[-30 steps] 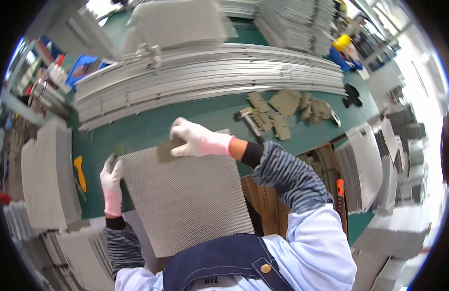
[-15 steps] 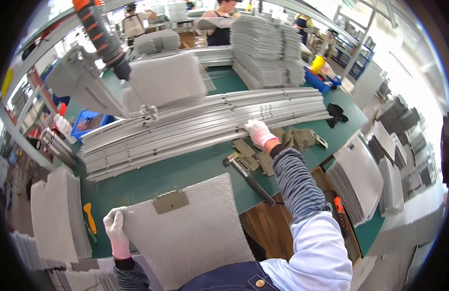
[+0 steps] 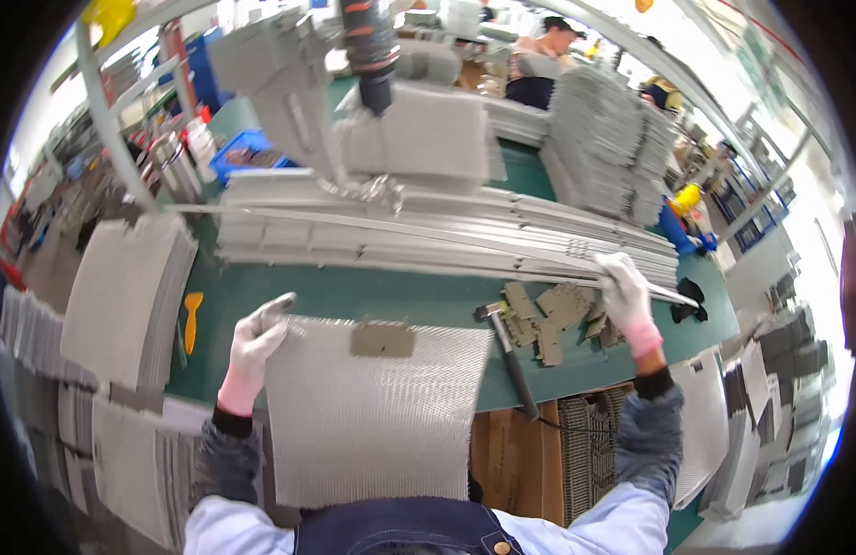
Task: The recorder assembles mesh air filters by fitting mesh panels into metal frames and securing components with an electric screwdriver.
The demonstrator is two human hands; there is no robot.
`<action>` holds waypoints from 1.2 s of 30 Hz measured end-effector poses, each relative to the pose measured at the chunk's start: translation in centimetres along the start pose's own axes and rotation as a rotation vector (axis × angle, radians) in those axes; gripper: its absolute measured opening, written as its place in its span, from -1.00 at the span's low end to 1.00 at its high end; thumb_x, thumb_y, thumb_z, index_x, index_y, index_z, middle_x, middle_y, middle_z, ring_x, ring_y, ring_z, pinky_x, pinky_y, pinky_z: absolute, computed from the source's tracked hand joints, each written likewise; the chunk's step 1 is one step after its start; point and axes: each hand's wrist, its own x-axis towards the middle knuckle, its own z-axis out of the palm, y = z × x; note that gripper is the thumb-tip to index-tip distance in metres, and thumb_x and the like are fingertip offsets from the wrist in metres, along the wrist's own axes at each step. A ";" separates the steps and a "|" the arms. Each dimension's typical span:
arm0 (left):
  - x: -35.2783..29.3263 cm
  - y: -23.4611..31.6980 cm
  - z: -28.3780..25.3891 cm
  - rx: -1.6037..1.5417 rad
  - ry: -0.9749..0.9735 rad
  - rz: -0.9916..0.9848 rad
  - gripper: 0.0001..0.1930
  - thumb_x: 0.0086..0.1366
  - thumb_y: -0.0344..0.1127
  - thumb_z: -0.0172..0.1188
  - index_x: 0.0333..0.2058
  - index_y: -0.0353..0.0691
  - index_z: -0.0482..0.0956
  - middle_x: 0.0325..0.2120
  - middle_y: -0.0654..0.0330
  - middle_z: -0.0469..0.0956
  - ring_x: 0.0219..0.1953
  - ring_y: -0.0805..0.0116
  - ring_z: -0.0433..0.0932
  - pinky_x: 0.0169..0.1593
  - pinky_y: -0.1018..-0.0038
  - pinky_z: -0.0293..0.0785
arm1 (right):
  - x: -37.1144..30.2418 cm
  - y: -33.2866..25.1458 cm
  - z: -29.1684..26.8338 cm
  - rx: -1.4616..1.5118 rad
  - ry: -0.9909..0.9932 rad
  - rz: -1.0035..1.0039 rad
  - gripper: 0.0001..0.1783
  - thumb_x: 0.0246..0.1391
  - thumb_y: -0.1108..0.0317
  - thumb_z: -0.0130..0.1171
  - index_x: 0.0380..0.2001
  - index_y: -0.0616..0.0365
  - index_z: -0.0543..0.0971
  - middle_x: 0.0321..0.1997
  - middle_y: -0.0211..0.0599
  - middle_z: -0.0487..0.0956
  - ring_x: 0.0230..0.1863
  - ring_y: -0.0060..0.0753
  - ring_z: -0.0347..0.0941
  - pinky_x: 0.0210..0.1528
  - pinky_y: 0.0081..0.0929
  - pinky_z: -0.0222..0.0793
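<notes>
My right hand (image 3: 628, 294), in a white and pink glove, is closed around a long thin metal strip (image 3: 483, 242) near its right end. The strip slants across the front of a pile of metal strips (image 3: 298, 242). My left hand (image 3: 258, 340), gloved alike, has its fingers stretched out at the upper left corner of a silver mesh sheet (image 3: 372, 416). That sheet leans between the table's front edge and my body. A small brown-grey plate (image 3: 382, 339) sits at its top edge. Right of the sheet lie a hammer (image 3: 509, 361) and several loose plates (image 3: 564, 310).
A hanging tool (image 3: 368, 55) comes down over the green table (image 3: 326, 289). Stacks of mesh sheets (image 3: 594, 139) stand at the back, with another stack (image 3: 127, 296) at left beside a yellow scraper (image 3: 193, 322). Below the front edge is a cardboard box (image 3: 511, 462). Another person (image 3: 539, 60) is beyond.
My right hand has moved right, drawing a strip up off the pile. My left hand has loosened from the sheet's corner, fingers now extended. The whole view has shifted to the left.
</notes>
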 end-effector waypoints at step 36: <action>-9.1 9.3 2.0 -0.066 -0.114 0.099 -0.58 0.29 -0.42 0.14 0.13 -0.28 0.45 -0.28 0.37 0.53 -0.23 0.68 0.41 -0.13 0.70 0.35 | 14.5 -28.0 6.4 0.652 -1.137 0.017 -0.72 0.03 0.37 0.19 -0.21 0.33 0.57 -0.49 -0.22 0.57 -0.45 -0.52 0.48 -0.32 -0.54 0.40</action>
